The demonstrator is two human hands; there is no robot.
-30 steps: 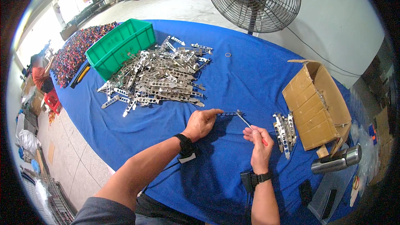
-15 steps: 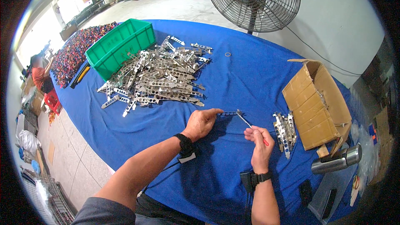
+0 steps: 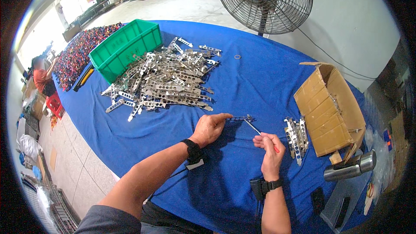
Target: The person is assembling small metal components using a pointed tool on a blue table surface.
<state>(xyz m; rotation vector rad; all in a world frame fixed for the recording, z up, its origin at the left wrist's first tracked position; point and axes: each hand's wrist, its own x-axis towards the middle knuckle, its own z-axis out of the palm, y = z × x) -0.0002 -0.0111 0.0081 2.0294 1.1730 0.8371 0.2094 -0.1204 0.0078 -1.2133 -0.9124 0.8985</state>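
My left hand (image 3: 209, 128) pinches one end of a flat metal bracket (image 3: 236, 118) pierced by a row of round holes, holding it just above the blue cloth. In my right hand (image 3: 271, 147) is a slim metal tool with a red handle (image 3: 276, 149); its silvery shaft (image 3: 252, 126) points up and left. The tool's tip meets the bracket near its far right end; whether it is a file or a screwdriver I cannot tell. Right of my right hand lies a small stack of similar brackets (image 3: 296, 138). A large heap of brackets (image 3: 167, 80) spreads out beyond my left hand.
A green crate (image 3: 125, 45) stands behind the heap. At the right are an open cardboard box (image 3: 323, 112) and a steel flask (image 3: 350, 166) lying on its side. A caged fan (image 3: 263, 0) rises past the far edge. Someone in orange (image 3: 42, 78) sits at far left beside many small colourful pieces (image 3: 82, 54).
The tool's tip has slid slightly left along the bracket, and its shaft has tilted a little. My left hand keeps its hold almost unmoved.
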